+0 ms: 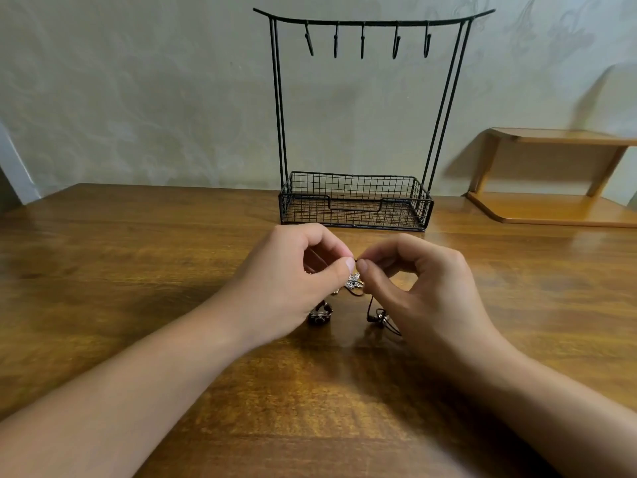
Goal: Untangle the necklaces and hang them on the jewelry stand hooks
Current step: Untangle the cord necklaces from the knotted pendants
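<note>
A tangle of necklaces [353, 282] with dark cords and small silver pendants hangs between my hands, just above the wooden table [138, 270]. My left hand [300, 270] pinches a cord between thumb and forefinger. My right hand [413, 281] pinches the same spot from the other side, fingertips almost touching. More pendants [320, 317] and cord loops [379, 319] lie on the table under my hands, partly hidden. The black wire jewelry stand [356, 201] stands behind them, its several hooks [362, 39] bare.
A wooden corner shelf [558, 208] sits at the back right of the table against the pale wall. The stand's mesh basket holds nothing that I can see.
</note>
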